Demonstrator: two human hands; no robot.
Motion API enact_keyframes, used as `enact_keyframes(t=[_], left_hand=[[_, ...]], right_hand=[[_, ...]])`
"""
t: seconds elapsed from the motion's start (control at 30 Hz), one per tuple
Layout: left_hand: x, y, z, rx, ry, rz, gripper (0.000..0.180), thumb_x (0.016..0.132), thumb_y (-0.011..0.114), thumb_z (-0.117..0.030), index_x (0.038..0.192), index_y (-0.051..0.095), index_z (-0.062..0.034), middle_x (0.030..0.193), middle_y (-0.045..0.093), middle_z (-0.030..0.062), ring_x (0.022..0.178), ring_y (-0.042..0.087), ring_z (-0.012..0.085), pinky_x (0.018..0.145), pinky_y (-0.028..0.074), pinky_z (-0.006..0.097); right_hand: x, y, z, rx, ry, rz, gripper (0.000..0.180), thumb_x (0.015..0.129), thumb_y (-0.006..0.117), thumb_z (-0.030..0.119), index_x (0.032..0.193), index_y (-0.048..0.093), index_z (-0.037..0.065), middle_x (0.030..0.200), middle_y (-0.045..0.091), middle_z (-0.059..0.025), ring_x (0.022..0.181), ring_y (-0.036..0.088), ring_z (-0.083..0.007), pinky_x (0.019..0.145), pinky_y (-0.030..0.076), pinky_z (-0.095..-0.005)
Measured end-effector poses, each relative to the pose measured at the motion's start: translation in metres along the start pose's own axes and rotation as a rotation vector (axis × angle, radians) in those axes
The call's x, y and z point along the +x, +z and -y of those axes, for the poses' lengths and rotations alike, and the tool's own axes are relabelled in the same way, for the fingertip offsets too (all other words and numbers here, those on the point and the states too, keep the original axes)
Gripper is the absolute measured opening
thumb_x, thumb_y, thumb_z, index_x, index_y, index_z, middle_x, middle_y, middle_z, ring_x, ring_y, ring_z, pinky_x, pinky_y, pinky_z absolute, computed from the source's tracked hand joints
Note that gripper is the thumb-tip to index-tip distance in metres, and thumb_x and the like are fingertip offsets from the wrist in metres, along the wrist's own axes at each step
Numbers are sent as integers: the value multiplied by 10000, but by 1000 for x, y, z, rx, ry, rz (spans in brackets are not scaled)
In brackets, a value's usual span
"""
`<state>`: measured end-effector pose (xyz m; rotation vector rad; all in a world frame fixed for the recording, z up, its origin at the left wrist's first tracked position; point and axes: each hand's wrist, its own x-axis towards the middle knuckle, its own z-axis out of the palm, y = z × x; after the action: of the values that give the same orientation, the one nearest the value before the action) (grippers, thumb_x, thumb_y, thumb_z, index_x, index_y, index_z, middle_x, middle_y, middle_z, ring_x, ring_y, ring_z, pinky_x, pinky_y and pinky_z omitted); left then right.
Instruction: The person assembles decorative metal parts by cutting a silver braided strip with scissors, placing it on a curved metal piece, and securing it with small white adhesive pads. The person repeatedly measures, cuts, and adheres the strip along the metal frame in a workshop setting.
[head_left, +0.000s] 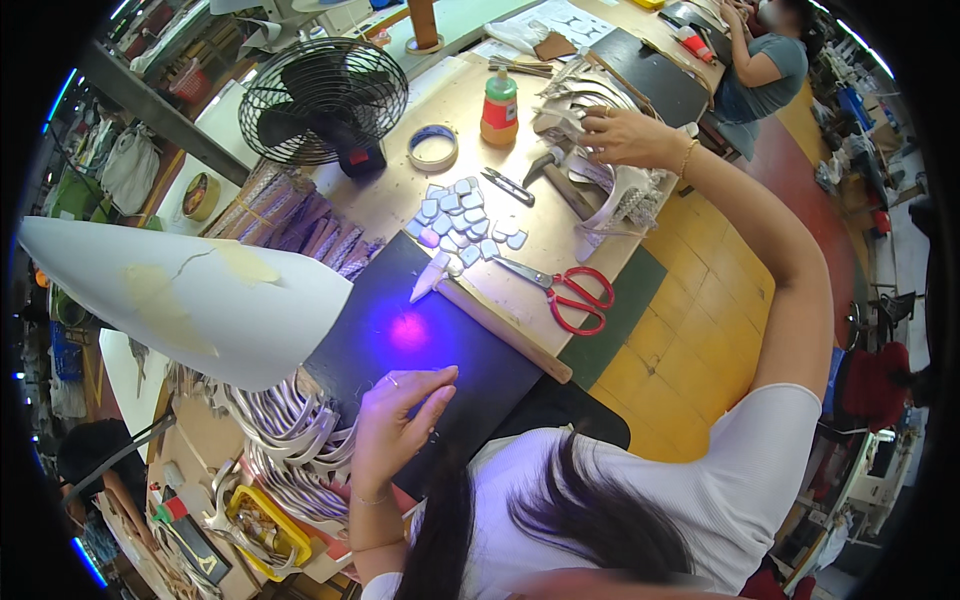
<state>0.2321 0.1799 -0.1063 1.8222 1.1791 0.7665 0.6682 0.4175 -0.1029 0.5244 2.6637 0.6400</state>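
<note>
My left hand (398, 415) hovers over a black mat (480, 400), thumb and fingertips slightly apart, with nothing visible between them. A purple-lit spot (408, 332) glows on the mat just beyond it. At the far right of the table my right hand (635, 138) reaches into a pile of pale silvery straps (570, 110), its bent fingers closed on a strap. Near that arm lie a hammer (565, 183), small black thread snips (508, 187) and red-handled scissors (570, 297). A wooden-handled hammer (505, 330) with a pale pointed head lies along the mat's edge.
Several small grey pieces (465, 215) lie mid-table near a tape roll (433, 148) and a glue bottle (498, 108). A black fan (320, 105) stands behind. A white lamp-like hood (190, 300) juts in from the left, above silvery straps (290, 430). A co-worker (765, 70) sits far right.
</note>
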Motion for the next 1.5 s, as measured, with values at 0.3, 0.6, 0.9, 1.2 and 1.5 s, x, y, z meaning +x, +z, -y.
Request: enact_keyframes(t=[0.3, 0.6, 0.9, 1.2, 1.5], left_hand=[[-6, -5, 12, -1, -104, -21, 201, 881, 711, -99, 1070, 738, -35, 926, 740, 110, 824, 689, 232, 799, 510, 334], [-5, -3, 17, -5, -47, -26, 197, 888, 701, -97, 1071, 737, -34, 899, 734, 105, 779, 677, 220, 785, 501, 323], [-5, -3, 27, -96, -115, -4, 193, 894, 689, -92, 1069, 736, -25, 940, 746, 105, 815, 696, 208, 794, 510, 314], [-7, -4, 32, -95, -85, -23, 193, 899, 685, -90, 1072, 734, -22, 941, 747, 113, 796, 699, 197, 773, 515, 303], [-19, -15, 30, -73, -147, -66, 214, 902, 685, -83, 1102, 720, -16, 901, 726, 100, 645, 623, 135, 648, 487, 266]], right_hand=[[4, 46, 14, 28, 45, 82, 188, 863, 610, 195, 1003, 701, 281, 1174, 550, 45, 1098, 521, -162, 1028, 414, -339], [-14, 25, 7, -44, 51, -42, 190, 851, 611, 187, 1023, 652, 258, 1313, 534, 53, 1181, 505, -171, 1035, 399, -350], [-74, -80, 9, -227, 468, -227, 369, 808, 679, 175, 1165, 587, 190, 1316, 561, 11, 1304, 460, -185, 1119, 335, -396], [-72, -44, 16, 261, 1180, -515, 385, 923, 656, 250, 1226, 506, 67, 1113, 632, -172, 896, 650, -396, 749, 542, -450], [-29, 73, 32, 556, 1165, 75, 390, 874, 689, 262, 1082, 608, -58, 1007, 684, -259, 971, 664, -401, 872, 518, -474]])
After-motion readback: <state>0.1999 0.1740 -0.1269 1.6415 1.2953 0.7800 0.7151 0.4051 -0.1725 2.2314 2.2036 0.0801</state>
